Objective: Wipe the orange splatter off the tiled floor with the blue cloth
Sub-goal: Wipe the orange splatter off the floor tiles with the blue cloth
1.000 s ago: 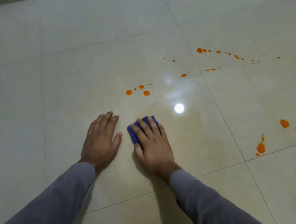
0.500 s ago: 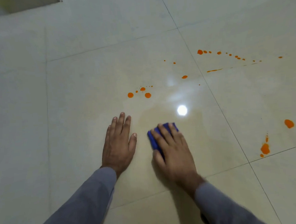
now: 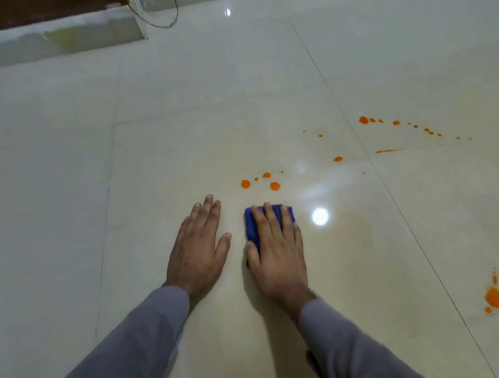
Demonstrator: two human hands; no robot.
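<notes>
The right hand [image 3: 276,251] presses flat on the folded blue cloth [image 3: 254,223], just short of the nearest orange splatter [image 3: 274,186]; the left hand [image 3: 198,246] rests open on the tiled floor [image 3: 154,165]. A saturated cloth could smear drops across the grout lines.

Most of the blue cloth [image 3: 251,225] lies hidden under the right hand [image 3: 276,245], only its far edge and left side showing; both grey sleeves [image 3: 129,348] are cut off by the bottom edge; the dark cable [image 3: 173,18] loops out past the top edge; the far specks of orange splatter [image 3: 464,138] towards the tiled floor's [image 3: 68,169] right side are too small and faint to make out.
</notes>
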